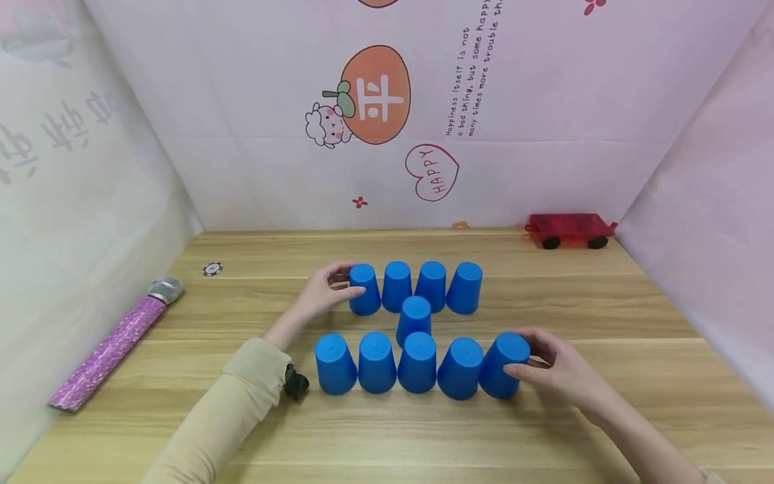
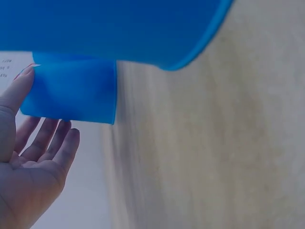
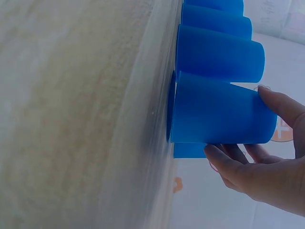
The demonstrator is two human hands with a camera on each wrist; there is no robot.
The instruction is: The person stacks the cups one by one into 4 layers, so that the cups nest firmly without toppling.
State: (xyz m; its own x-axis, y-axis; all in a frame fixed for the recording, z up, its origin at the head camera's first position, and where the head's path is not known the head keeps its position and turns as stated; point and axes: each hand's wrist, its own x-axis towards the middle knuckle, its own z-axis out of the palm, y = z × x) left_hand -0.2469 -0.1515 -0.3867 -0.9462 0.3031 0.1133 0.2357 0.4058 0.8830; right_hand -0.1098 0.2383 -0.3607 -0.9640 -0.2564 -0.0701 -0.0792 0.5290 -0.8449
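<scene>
Several blue plastic cups stand upside down in two rows, with one cup [image 1: 414, 319] between the rows. At the left end of the back row, my left hand [image 1: 329, 291] holds a blue cup [image 1: 366, 299], thumb on its near side and fingers around its far side. My right hand [image 1: 559, 368] grips the rightmost cup [image 1: 503, 370] of the front row between thumb and fingers. That cup leans slightly, its base close to the tabletop in the right wrist view. Another blue cup [image 2: 119, 28] fills the top of the left wrist view.
A pink glittery microphone [image 1: 115, 346] lies on the wooden table [image 1: 387, 437] at the left. Behind it is a poker chip [image 1: 212, 269]. A red toy wagon [image 1: 571, 228] stands at the back right. Printed white sheets [image 1: 272, 181] surround the table's back and sides.
</scene>
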